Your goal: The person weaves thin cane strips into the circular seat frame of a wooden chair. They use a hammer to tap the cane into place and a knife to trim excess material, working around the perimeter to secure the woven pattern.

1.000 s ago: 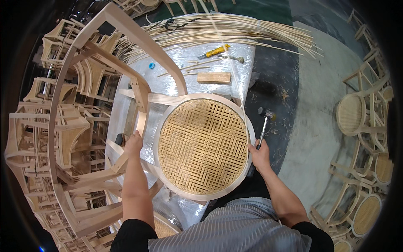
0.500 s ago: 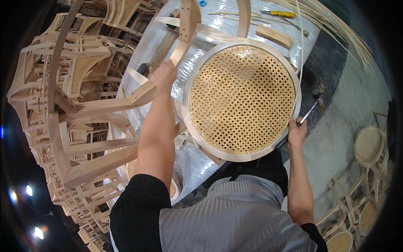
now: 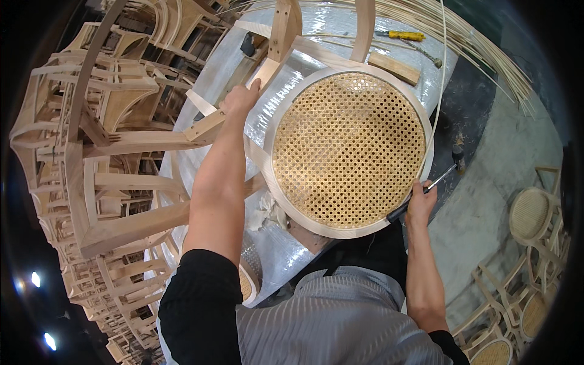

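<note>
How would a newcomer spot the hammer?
Find the big round cane seat, then the right hand at its lower-right edge. That hand grips the hammer, whose dark head and shiny metal shaft stand out from the seat's pale wooden rim.

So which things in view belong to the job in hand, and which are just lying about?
In the job, it seems:
chair frame, gripped by the left hand
round cane seat
long strip along the seat's edge
hammer, in the right hand

Apparently just lying about:
yellow-handled tool
wooden block
bundle of strips
other chairs
</note>
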{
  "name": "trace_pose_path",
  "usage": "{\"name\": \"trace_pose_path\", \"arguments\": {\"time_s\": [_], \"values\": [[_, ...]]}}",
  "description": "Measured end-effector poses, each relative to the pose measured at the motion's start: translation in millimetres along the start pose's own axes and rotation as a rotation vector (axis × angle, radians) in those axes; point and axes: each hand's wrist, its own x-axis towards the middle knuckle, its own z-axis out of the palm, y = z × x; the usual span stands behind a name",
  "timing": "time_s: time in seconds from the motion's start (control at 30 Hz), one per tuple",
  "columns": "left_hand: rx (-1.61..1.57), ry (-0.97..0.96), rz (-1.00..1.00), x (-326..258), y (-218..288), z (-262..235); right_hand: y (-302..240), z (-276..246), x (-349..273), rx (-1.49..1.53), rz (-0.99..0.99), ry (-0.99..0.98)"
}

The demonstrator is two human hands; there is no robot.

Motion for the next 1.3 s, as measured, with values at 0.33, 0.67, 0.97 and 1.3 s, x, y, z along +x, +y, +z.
{"name": "trace_pose_path", "arguments": {"time_s": [0.33,0.67,0.97,1.3], "values": [[0.007,0.020,0.051,-6.9,-16.3,29.2,5.8,2.5,-0.5,-0.104,-0.133,0.057],[0.024,-0.029,0.071,-6.8,-3.0,13.2,-0.1,-2.6,-10.0,-0.110,-0.127,0.064],[-0.049,-0.107,0.118,-5.3,8.3,3.0,-3.4,-16.0,-17.3,-0.116,-0.108,0.094],[-0.103,-0.075,0.086,-20.1,-2.8,-31.9,-18.1,-5.8,-19.2,0.068,-0.027,0.014]]}}
